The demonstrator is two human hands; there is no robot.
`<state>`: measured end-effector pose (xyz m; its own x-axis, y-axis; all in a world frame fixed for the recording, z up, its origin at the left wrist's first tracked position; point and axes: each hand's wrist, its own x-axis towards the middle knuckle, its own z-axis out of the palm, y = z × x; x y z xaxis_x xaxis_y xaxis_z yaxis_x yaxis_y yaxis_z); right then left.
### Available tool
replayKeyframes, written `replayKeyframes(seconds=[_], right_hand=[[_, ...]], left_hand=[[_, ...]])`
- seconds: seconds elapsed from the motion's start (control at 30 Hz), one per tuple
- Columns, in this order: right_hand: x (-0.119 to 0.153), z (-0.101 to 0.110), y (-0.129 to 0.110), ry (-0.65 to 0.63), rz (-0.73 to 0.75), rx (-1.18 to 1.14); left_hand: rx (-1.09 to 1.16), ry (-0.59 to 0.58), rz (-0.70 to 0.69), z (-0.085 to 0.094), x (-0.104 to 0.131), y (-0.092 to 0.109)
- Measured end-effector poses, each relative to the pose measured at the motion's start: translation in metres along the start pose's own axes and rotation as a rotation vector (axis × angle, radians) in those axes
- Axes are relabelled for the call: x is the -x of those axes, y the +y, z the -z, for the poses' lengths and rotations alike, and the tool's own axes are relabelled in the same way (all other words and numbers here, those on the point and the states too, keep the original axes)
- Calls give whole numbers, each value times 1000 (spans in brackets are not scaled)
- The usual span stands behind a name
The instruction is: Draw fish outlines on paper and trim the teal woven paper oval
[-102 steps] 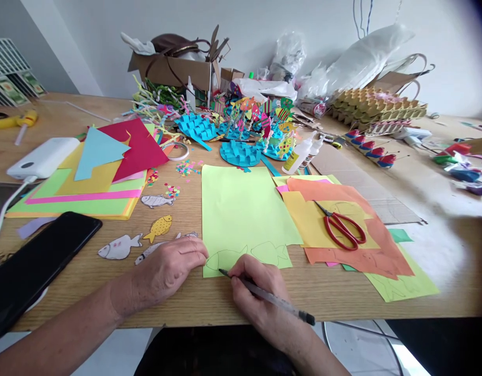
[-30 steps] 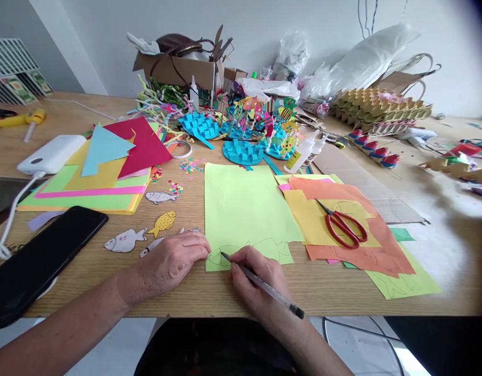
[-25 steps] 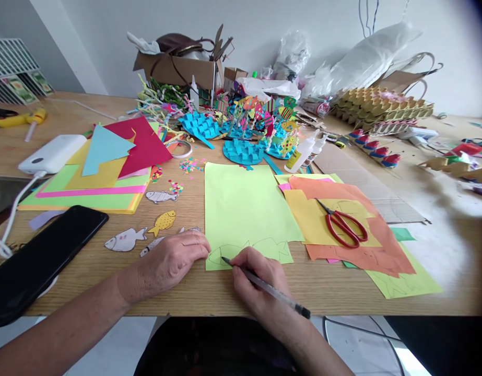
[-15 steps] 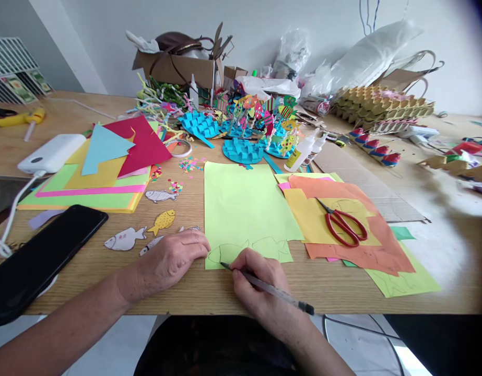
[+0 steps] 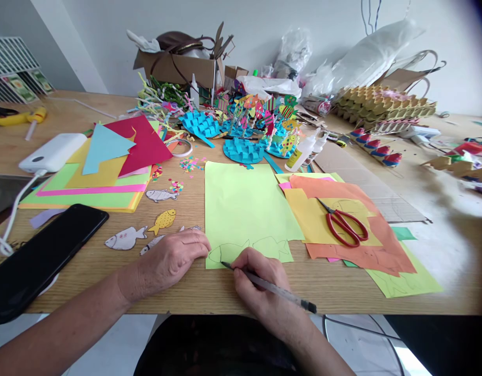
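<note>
A light green sheet (image 5: 241,203) lies in front of me with two pencil-drawn fish outlines along its near edge. My right hand (image 5: 262,284) is closed around a grey pen (image 5: 280,290), its tip touching the sheet at the left fish. My left hand (image 5: 172,258) rests at the sheet's lower left edge, fingers bent together; whether anything is pinched in them is hidden. Beside it lie paper fish: a white one (image 5: 126,238), a yellow one (image 5: 163,222) and another partly under the hand. Red-handled scissors (image 5: 347,227) lie on a yellow sheet (image 5: 311,214) to the right.
A black phone (image 5: 48,256), a white power bank (image 5: 53,152) and stacked coloured paper (image 5: 92,200) are on the left. Blue paper pieces (image 5: 243,151) and glue bottles (image 5: 301,152) stand behind the sheet. Egg trays (image 5: 381,107) and a cardboard box (image 5: 178,70) are at the back.
The pen tip and my right hand have shifted very slightly to the right. My left hand stays at the sheet's edge.
</note>
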<state>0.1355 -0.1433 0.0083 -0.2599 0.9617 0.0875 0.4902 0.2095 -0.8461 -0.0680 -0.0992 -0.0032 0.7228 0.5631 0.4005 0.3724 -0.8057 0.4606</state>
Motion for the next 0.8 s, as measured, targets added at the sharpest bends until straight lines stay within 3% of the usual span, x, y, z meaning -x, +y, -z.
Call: replayKeyframes(seconds=[0.8], right_hand=[[-2, -11, 13, 92, 33, 46]], left_hand=[[11, -9, 28, -3, 4, -2]])
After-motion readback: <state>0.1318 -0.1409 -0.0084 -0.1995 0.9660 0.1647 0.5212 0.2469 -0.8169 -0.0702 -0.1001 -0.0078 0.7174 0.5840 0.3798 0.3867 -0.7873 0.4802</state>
